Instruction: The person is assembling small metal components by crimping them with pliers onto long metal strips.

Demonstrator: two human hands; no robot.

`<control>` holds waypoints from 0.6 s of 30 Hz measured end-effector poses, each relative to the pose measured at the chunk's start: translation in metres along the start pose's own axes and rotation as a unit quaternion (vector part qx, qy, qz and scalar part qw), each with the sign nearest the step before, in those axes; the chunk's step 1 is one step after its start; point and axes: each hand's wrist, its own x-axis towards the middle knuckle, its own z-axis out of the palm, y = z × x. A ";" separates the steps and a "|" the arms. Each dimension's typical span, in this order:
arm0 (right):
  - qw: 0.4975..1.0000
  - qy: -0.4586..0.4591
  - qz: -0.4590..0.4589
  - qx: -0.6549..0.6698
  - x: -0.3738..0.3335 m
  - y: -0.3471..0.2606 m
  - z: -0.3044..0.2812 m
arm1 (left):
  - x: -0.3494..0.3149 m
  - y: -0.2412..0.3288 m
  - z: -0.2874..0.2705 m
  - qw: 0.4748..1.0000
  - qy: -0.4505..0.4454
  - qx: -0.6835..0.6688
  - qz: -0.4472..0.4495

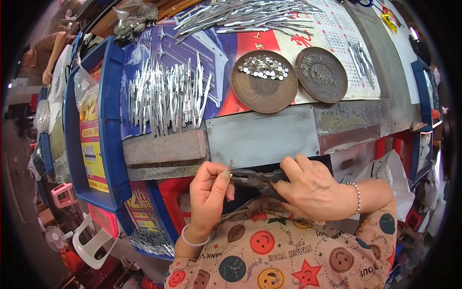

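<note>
My left hand (208, 190) pinches a small, thin metal piece (231, 164) between thumb and forefinger, with its tip pointing up. My right hand (312, 189) is wrapped round dark pliers (254, 178), whose jaws reach left to the piece at my left fingertips. Whether the jaws grip it is too small to tell. Both hands are just in front of a grey metal plate (262, 137) at the bench edge. Beyond the plate, a brown dish (262, 94) holds shiny round pieces (265, 68). Another brown dish (329, 94) beside it holds small pin-like pieces (318, 72).
Many flat metal strips (166, 98) lie left of the dishes, and a larger heap of strips (245, 17) lies at the back. A blue crate (107, 125) stands at the left. Below it, another blue bin (166, 212) holds metal parts. A white plastic bag (392, 176) hangs at right.
</note>
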 end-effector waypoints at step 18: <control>0.819 -0.274 0.025 0.503 0.025 0.013 -0.010 | -0.021 -0.014 -0.031 0.998 0.038 -0.039 0.043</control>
